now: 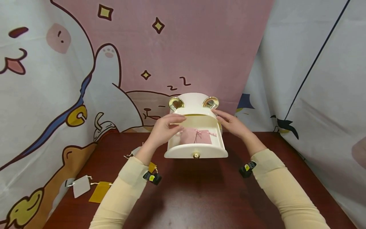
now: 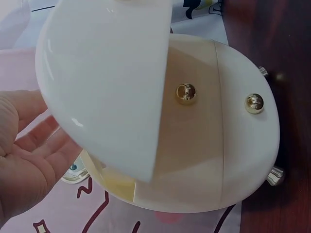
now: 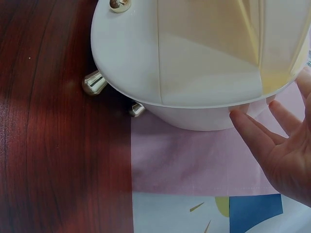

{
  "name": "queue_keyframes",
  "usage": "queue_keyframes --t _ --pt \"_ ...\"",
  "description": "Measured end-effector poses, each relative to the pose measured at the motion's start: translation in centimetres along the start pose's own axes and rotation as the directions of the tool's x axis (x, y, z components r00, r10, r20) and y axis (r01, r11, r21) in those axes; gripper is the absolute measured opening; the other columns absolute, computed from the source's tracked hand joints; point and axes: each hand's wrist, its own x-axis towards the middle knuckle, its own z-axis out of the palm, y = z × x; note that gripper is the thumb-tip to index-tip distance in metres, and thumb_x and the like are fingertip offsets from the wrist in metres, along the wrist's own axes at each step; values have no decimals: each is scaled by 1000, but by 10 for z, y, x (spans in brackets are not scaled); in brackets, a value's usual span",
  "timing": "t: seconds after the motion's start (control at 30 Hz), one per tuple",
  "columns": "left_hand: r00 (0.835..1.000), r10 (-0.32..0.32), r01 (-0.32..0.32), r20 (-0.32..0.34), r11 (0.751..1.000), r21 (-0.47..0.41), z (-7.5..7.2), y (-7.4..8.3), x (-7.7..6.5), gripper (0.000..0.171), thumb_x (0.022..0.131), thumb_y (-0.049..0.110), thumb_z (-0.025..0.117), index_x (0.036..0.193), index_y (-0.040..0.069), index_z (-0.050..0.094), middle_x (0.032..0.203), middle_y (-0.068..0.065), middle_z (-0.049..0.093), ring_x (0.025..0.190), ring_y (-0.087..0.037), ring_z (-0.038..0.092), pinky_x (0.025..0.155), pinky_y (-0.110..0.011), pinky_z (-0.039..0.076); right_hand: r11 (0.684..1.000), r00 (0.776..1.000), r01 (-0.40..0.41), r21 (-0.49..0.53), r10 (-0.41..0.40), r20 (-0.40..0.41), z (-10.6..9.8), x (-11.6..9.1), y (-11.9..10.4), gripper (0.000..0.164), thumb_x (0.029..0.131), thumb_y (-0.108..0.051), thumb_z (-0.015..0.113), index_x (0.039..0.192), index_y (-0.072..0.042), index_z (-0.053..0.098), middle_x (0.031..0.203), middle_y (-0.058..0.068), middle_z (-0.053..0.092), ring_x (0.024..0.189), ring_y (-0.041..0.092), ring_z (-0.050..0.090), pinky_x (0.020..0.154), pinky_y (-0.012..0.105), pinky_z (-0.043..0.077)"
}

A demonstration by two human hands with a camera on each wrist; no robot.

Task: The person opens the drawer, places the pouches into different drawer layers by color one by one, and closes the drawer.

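A white jewelry box [image 1: 195,103] with two gold ear-like rings stands on the table, its top drawer [image 1: 180,151] pulled out. Pink drawstring pouches [image 1: 187,136] lie inside the drawer. My left hand [image 1: 167,128] is at the drawer's left side, fingers loosely bent near its edge; in the left wrist view the drawer front [image 2: 104,73] overlaps the fingertips. On the other side, my right hand [image 1: 233,125] has its fingers spread along the box's right side. In the right wrist view its fingertips [image 3: 238,116] are right at the box's wall.
On the left of the table [image 1: 183,206] lie a white pouch [image 1: 81,186] and a yellow pouch [image 1: 100,192]. Another yellow pouch [image 1: 152,167] is partly hidden by my left forearm. A printed cloth [image 1: 200,47] hangs behind the box. Small metallic feet [image 3: 94,83] support the box.
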Motion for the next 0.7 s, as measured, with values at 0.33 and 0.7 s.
queue_keyframes --t 0.33,0.7 --pt "998 -37 33 53 998 59 -9 13 -8 35 91 8 72 125 3 68 122 -9 68 104 -23 67 88 -35 55 999 1000 18 36 -18 3 0 11 34 50 107 -25 45 155 -15 35 159 15 29 134 40 42 102 58 40" --pt "997 14 -21 77 996 82 -23 29 -31 37 89 9 75 125 5 68 113 -8 70 95 -16 68 81 -37 56 989 1000 8 146 -12 25 1 13 35 50 107 -23 44 156 -13 33 159 15 28 124 41 51 88 45 54"
